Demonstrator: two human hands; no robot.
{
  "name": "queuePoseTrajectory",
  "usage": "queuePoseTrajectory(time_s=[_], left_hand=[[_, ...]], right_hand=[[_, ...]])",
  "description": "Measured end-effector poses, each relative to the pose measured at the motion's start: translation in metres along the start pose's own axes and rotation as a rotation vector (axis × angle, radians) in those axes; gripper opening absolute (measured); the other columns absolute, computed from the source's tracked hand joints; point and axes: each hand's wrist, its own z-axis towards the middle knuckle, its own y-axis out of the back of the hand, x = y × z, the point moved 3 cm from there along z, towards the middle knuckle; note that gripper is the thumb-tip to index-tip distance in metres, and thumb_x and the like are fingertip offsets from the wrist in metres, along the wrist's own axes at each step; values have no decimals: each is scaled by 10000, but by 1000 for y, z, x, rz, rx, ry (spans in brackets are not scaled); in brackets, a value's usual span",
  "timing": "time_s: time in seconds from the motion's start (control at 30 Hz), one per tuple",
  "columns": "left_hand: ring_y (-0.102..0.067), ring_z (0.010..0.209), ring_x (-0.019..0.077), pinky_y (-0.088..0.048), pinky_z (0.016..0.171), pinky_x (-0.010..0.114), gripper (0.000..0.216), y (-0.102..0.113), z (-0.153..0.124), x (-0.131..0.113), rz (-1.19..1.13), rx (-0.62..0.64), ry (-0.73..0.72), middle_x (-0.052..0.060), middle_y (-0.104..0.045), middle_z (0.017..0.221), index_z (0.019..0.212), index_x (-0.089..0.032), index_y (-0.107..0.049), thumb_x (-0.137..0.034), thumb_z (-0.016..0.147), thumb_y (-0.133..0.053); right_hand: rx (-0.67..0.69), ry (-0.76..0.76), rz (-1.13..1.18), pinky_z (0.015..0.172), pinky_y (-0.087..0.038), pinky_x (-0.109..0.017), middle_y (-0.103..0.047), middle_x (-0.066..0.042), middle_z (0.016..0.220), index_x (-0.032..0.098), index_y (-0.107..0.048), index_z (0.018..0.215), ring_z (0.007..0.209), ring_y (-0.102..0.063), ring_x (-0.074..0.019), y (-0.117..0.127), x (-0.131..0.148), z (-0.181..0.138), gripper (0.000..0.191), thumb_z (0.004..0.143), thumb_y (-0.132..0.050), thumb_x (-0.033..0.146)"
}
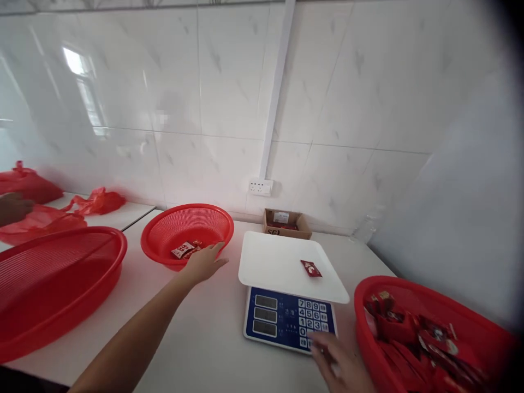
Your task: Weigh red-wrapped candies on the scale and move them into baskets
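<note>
My left hand (204, 264) reaches to the near right rim of a red plastic basket (155, 229), fingers stretched out, holding nothing that I can see. Inside that basket lie a few small packets (184, 250) in red and white. My right hand (339, 363) hovers at the lower right of the keypad on a blue-faced digital scale (286, 322). Motion blurs its fingers, and whether they hold anything is unclear. One small red packet (311, 268) rests on the right part of the scale's white tray (274, 259).
At right stands a red basket (368, 284) full of red packets; another red basket (118, 240) is at left. A cardboard box (290, 233) sits behind the scale, below a wall socket (261, 187). Another person's hand (14, 209) is among red plastic bags (30, 185) at far left.
</note>
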Motion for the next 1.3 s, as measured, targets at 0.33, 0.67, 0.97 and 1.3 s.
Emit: queuePoseTrajectory(time_s=[0.33, 0.67, 0.97, 1.3], left_hand=[[-559, 1034, 215, -255, 1028, 460, 202, -31, -37, -17, -90, -581, -319, 53, -661, 1021, 994, -207, -596, -214, 856, -448], [-524, 1071, 181, -256, 1047, 446, 196, -39, -43, -20, -250, -587, -344, 20, -644, 994, 943, -221, -579, -143, 846, -428], [-529, 1086, 204, -234, 1052, 469, 215, -36, -41, -18, -176, -568, -380, 42, -658, 1000, 946, -210, -590, -128, 839, -423], [-593, 966, 283, -307, 988, 541, 150, -44, -32, -21, -171, -760, -635, 96, -676, 924, 921, -176, -596, -208, 821, -488]], right_hand=[[104, -204, -569, 962, -364, -424, -412, -179, 1340, 143, -504, 1232, 1198, -436, -295, 8, 16, 157, 445, 798, -481, 239], [312, -60, -283, 743, -494, -261, -661, -34, 1023, 222, -597, 1060, 885, -618, -159, -20, 90, 213, 300, 840, -437, 349], [334, 151, 33, 977, -372, -413, -453, -62, 1347, 261, -389, 1323, 1230, -412, -238, 7, 154, 217, 566, 811, -523, 462], [239, -346, -451, 867, -461, -361, -672, -76, 1057, 173, -643, 1037, 966, -618, -248, 167, -33, 94, 392, 662, -663, 286]])
